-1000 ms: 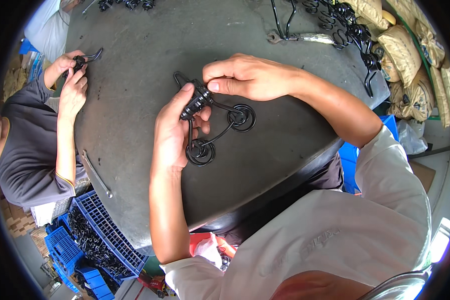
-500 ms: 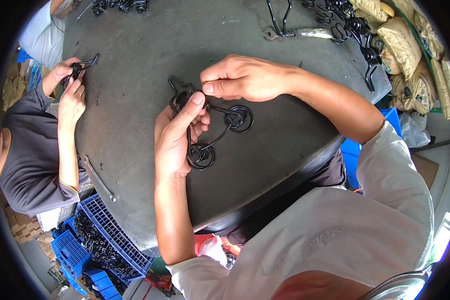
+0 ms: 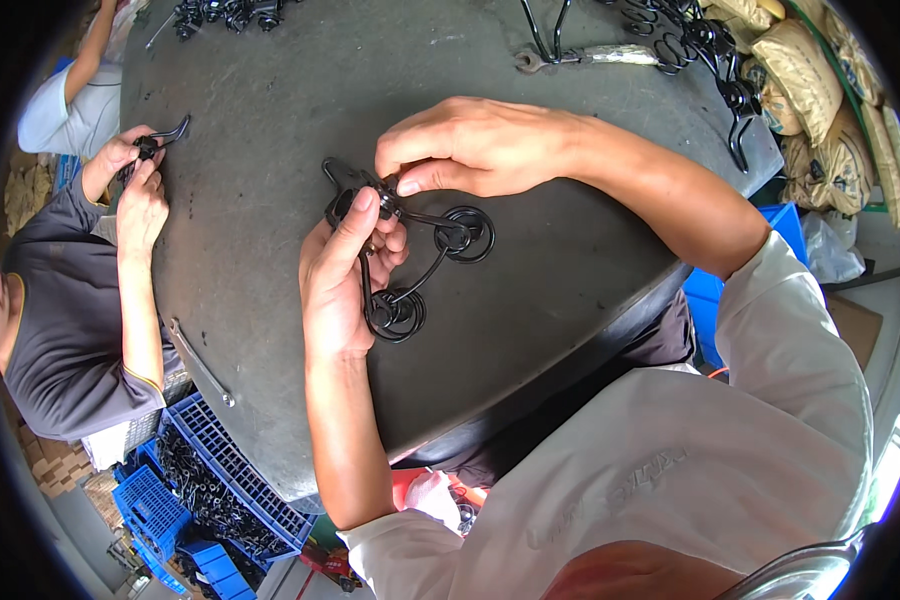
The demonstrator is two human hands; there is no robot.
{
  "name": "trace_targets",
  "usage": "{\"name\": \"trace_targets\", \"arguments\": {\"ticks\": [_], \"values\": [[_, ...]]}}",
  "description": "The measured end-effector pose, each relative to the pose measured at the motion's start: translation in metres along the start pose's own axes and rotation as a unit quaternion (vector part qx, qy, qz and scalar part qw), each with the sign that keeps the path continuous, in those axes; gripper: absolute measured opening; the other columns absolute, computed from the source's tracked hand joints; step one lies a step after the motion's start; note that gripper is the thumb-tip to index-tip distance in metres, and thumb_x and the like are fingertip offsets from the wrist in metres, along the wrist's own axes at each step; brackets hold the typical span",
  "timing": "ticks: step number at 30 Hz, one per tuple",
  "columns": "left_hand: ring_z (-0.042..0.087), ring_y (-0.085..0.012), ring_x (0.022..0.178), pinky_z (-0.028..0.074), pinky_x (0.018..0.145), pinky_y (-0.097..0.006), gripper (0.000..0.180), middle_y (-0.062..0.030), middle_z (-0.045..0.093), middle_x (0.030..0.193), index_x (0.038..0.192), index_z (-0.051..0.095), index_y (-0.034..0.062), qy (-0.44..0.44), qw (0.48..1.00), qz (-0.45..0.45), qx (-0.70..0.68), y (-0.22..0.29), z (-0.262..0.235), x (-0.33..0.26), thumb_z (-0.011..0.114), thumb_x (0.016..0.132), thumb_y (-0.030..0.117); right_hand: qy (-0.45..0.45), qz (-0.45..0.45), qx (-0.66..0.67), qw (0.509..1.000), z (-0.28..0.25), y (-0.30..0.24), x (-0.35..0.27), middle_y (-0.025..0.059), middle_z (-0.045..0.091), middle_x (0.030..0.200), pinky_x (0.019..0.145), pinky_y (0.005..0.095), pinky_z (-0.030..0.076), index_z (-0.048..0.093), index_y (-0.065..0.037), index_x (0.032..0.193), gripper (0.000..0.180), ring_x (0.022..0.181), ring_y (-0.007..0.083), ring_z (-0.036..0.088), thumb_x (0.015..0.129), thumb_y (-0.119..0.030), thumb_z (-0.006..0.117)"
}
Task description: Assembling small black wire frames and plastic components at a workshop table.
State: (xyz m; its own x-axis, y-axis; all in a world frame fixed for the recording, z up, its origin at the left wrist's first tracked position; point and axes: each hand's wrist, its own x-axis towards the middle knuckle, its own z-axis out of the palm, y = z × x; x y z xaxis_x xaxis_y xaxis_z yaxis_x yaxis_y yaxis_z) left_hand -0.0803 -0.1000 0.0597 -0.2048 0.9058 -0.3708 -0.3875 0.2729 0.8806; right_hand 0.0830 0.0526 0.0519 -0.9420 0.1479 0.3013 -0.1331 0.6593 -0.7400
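My left hand [image 3: 338, 275] is wrapped round a black wire spring assembly [image 3: 395, 316], with its thumb lying along the dark clamp block [image 3: 384, 200] at the top. Two round wire coils hang below and to the right of that block, joined by a bent wire. A short wire loop [image 3: 332, 168] sticks up past my left thumb. From the right, my right hand [image 3: 470, 145] reaches in with thumb and curled fingers pinched at the block's right end. Whatever small piece sits between those fingertips is hidden.
The dark tabletop [image 3: 530, 290] carries a wrench [image 3: 202, 362] at left and another with a wrapped handle [image 3: 610, 57] at the back. Similar assemblies [image 3: 710, 42] lie back right. A co-worker's hands [image 3: 142, 205] hold a black part at left, above a blue crate [image 3: 235, 470].
Both my hands and the assembly have shifted slightly left in the picture. My right fingers have moved a little over the block's end. The left grip looks the same.
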Motion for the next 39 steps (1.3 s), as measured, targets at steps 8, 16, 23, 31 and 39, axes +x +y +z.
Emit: {"name": "trace_targets", "arguments": {"ticks": [8,16,23,31,39], "values": [[0.056,-0.0094,0.062,0.04,0.054,-0.019,0.039,-0.0037,0.061,0.072,0.084,0.062,0.0056,0.003,1.0,0.01,0.024,-0.001,0.0,0.001,0.071,0.091,0.043,0.01,0.057,0.018,0.998,0.006,-0.001,-0.001,0.0129,0.056,0.074,0.065,0.0435,0.042,0.054,-0.001,0.087,0.037,0.069,0.0317,0.056,0.105,-0.032,0.046],[0.056,-0.0088,0.062,0.037,0.052,-0.018,0.04,-0.003,0.062,0.072,0.084,0.063,0.0065,0.009,0.999,0.005,0.043,-0.003,-0.001,0.003,0.071,0.091,0.045,0.058,0.157,0.02,0.986,0.014,-0.005,-0.001,0.0109,0.053,0.063,0.059,0.0397,0.04,0.054,-0.001,0.083,0.047,0.058,0.0242,0.046,0.106,-0.041,0.045],[0.056,-0.009,0.062,0.037,0.052,-0.018,0.04,-0.0029,0.062,0.072,0.084,0.064,0.0061,0.018,0.999,0.015,0.041,-0.004,0.0,0.001,0.071,0.09,0.045,0.06,0.125,0.06,0.989,0.009,-0.011,-0.001,0.0089,0.049,0.062,0.059,0.0389,0.039,0.055,-0.002,0.084,0.04,0.058,0.0204,0.045,0.105,-0.036,0.05],[0.055,-0.0092,0.063,0.037,0.052,-0.018,0.038,-0.0029,0.062,0.072,0.084,0.064,0.0065,0.019,0.999,0.027,0.026,-0.003,0.003,0.001,0.071,0.09,0.044,0.086,0.123,0.105,0.983,0.01,-0.012,0.0,0.0096,0.05,0.062,0.059,0.0398,0.038,0.056,-0.001,0.084,0.043,0.058,0.0202,0.046,0.105,-0.036,0.046],[0.056,-0.011,0.064,0.041,0.057,-0.021,0.039,-0.0047,0.061,0.073,0.084,0.063,0.0046,0.011,1.0,0.018,0.017,-0.003,0.002,0.002,0.071,0.091,0.042,0.066,0.131,0.048,0.988,0.009,-0.014,0.001,0.0136,0.053,0.065,0.061,0.0414,0.039,0.057,-0.001,0.084,0.044,0.061,0.0263,0.05,0.105,-0.038,0.046]]}}
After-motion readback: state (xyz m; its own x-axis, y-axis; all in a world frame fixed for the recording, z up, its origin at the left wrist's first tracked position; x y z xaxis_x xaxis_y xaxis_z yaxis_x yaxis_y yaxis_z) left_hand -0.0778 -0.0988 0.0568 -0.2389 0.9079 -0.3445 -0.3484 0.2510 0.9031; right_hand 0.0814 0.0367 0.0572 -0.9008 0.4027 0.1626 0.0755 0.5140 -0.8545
